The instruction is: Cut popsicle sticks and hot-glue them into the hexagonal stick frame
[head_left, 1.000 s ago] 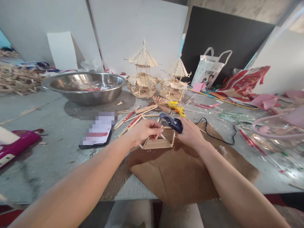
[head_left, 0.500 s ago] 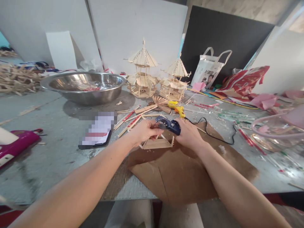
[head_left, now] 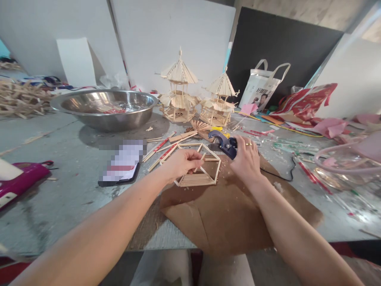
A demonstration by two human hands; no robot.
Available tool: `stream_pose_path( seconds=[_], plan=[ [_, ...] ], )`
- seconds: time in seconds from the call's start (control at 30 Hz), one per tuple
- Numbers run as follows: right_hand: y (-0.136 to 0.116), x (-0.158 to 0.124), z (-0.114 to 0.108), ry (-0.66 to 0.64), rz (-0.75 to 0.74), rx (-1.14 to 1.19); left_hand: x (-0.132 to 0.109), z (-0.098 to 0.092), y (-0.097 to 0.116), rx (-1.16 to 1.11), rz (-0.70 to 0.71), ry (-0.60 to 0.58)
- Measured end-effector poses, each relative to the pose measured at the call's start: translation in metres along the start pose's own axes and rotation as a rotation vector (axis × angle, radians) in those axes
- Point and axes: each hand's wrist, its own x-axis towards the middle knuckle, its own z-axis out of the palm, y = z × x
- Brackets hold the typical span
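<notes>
Head view. The left hand (head_left: 181, 163) lay over the near-left side of the hexagonal stick frame (head_left: 197, 180), its fingertips pinched shut on a thin stick (head_left: 203, 157) that ran across the frame's open middle. The frame sat flat on the far end of a brown paper sheet (head_left: 226, 214), which overhung the middle of the near edge of the table (head_left: 68, 190). The right hand (head_left: 247, 161), just right of the frame and clear of it, was curled fully around the handle of a blue hand tool (head_left: 225, 143), whose nose pointed toward the far edge. Whether the tool's own jaws were apart could not be told. Judged step: one stick being seated in the frame, tool held aside. Any further move would call for a steady pinch, as the frame looked light and easily shifted. Toward the far edge stood two stick pagodas (head_left: 179, 93); to the left, a steel bowl (head_left: 104, 121) and a phone (head_left: 122, 165).
</notes>
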Motion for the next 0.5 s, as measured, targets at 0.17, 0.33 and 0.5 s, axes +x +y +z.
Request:
stream_pose_path(
  seconds=[0.17, 0.33, 0.5],
  plan=[
    [0.008, 0.000, 0.006, -0.154, 0.009, -0.179, -0.002, 0.001, 0.001, 0.078, 0.054, 0.057],
    [0.002, -0.001, 0.006, -0.076, -0.038, -0.134, -0.001, 0.006, 0.000, 0.121, 0.330, 0.113],
    [-0.002, -0.001, 0.005, -0.106, -0.059, -0.041, -0.001, 0.005, 0.001, 0.142, 0.210, 0.169]
  ],
)
